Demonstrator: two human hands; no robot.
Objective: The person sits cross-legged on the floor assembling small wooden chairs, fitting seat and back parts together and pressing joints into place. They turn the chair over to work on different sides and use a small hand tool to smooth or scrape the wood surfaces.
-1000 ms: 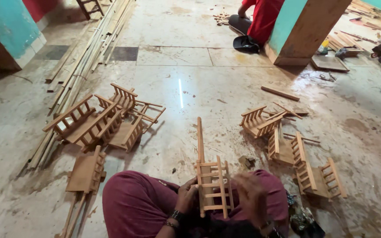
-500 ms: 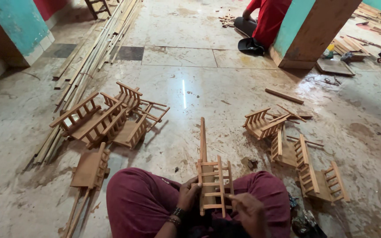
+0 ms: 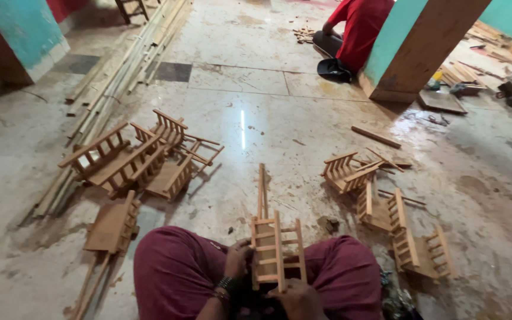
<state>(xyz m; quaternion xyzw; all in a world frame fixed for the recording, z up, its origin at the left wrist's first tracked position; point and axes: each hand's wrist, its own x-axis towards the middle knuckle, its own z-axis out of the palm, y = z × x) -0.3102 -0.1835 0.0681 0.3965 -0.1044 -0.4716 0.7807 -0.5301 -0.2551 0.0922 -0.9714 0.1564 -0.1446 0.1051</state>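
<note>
The small wooden ladder-like frame (image 3: 277, 249) stands upright in the person's lap, between the knees, where a second ago it sat a little farther to the right and the right hand gripped its side higher up. Now the left hand (image 3: 238, 261) is closed on the frame's left rail, fingers curled round it, and the right hand (image 3: 296, 296) has dropped to the bottom end, cupping it from below; how tightly its fingers close I cannot tell. That shift reads as a re-grip to steady the piece from underneath. Just beyond the hands a long wooden slat (image 3: 261, 191) lies on the floor (image 3: 303, 148). Farther left of the left hand sits a heap of finished frames (image 3: 140, 157), and right of the right hand another cluster of frames (image 3: 386, 213). Well beyond, a person in a red shirt (image 3: 360, 29) sits by a pillar (image 3: 422, 47).
</note>
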